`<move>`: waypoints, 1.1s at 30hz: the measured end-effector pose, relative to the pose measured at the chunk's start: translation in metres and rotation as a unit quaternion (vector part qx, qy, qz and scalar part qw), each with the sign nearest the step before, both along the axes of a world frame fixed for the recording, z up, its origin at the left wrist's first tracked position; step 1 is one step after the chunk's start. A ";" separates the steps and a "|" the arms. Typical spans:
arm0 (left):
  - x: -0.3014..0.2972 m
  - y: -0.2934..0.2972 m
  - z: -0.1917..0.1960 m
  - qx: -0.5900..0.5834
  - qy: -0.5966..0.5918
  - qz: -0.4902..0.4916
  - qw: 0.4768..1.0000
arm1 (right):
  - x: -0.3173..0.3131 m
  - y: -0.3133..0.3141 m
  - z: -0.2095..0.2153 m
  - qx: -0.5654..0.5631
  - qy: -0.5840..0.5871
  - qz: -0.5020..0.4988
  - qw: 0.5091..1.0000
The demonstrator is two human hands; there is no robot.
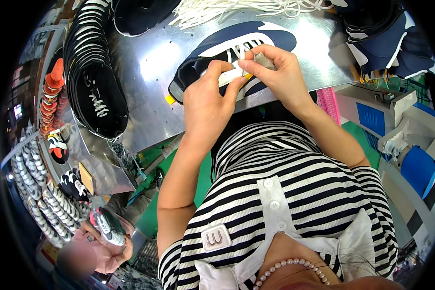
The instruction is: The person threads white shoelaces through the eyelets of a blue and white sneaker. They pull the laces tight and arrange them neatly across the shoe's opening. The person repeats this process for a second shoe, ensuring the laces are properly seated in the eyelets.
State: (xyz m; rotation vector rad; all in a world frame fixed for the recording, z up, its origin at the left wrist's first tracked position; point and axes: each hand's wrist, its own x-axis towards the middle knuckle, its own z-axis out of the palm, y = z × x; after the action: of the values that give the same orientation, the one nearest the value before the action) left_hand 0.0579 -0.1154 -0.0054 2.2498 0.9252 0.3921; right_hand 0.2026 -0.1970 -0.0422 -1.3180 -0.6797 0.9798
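A navy shoe upper (217,42) with white trim and a black lining lies on its side on the metal table, its opening toward the left. A small yellow tab (170,99) shows at its heel end. White lace (242,52) runs through the eyelets near the tongue. My left hand (211,94) is closed over the opening and tongue, thumb and finger pinching the white lace part there. My right hand (274,70) pinches the lace at the eyelets between thumb and forefinger. The two sets of fingertips almost meet.
A long stack of nested black uppers (89,58) stands at left on the metal table (152,113). White laces (237,13) lie in a bundle at the far edge. More navy uppers (384,43) pile up at right. A co-worker (111,241) holds a shoe at lower left.
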 end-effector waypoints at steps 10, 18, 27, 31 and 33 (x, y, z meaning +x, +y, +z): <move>0.004 0.000 -0.017 0.172 -0.078 -0.028 0.982 | 0.005 -0.043 0.012 -0.071 -0.141 0.067 0.985; 0.005 0.001 -0.019 0.168 -0.097 -0.033 0.981 | 0.012 -0.040 0.016 -0.096 -0.112 0.075 0.986; 0.004 0.000 -0.018 0.157 -0.134 -0.159 0.966 | 0.005 -0.023 0.012 -0.134 -0.188 0.078 0.970; 0.003 -0.004 -0.016 0.138 -0.076 -0.104 0.982 | 0.008 -0.010 0.012 -0.130 -0.279 0.104 0.946; 0.001 -0.005 -0.011 0.086 -0.061 -0.053 0.993 | 0.028 -0.022 0.031 -0.166 -0.223 0.158 0.947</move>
State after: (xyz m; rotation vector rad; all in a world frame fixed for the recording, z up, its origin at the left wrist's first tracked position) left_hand 0.0594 -0.1203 -0.0163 2.3880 0.7292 0.5725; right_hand 0.2311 -0.2189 -0.0112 -1.7946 -1.1353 1.0933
